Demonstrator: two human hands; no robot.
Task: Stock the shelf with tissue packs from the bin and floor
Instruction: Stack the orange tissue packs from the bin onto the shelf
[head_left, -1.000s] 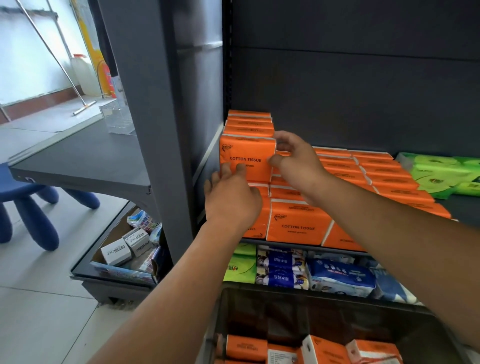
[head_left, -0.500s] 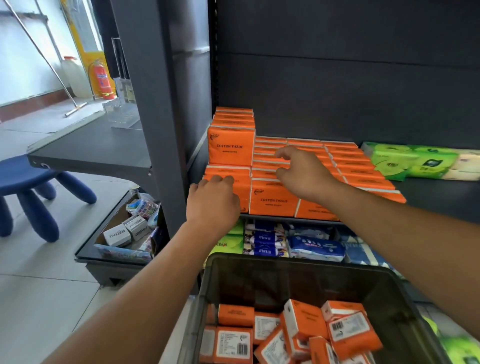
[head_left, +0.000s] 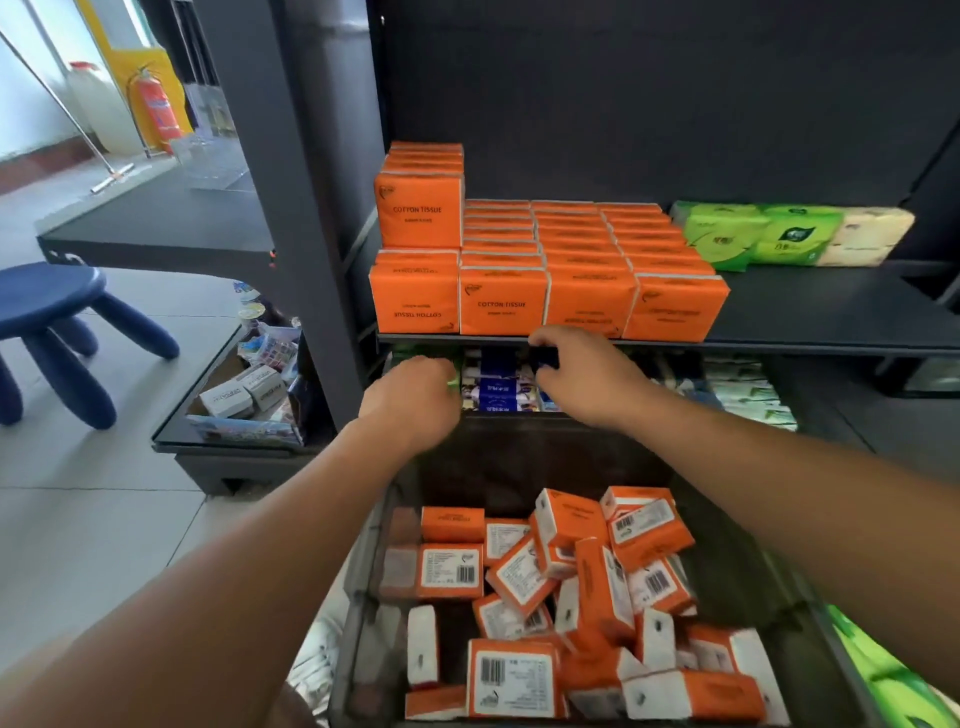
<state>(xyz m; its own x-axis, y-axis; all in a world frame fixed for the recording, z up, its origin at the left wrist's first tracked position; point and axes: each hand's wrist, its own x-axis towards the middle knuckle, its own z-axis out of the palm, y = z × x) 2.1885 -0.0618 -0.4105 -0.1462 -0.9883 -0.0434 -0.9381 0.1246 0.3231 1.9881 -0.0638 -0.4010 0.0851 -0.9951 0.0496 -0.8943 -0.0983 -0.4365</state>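
Fingers of the left hand (head_left: 410, 400) curl down behind its back, so I cannot tell whether they grip anything; the right hand (head_left: 587, 376) hovers with thumb and fingers loosely bent, holding nothing. At 12 o'clock, orange plastic-wrapped tissue packs (head_left: 501, 306) printed "COTTON TISSUE" stand in rows on the dark metal shelf (head_left: 831, 312). More orange packs (head_left: 449, 571) lie jumbled, barcode labels up, in the dark plastic bin (head_left: 519, 462) at 6 o'clock.

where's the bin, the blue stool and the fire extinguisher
bin (head_left: 545, 460): head view, on its dark far wall
blue stool (head_left: 49, 293): head view, on the seat top
fire extinguisher (head_left: 156, 111): head view, on the red body
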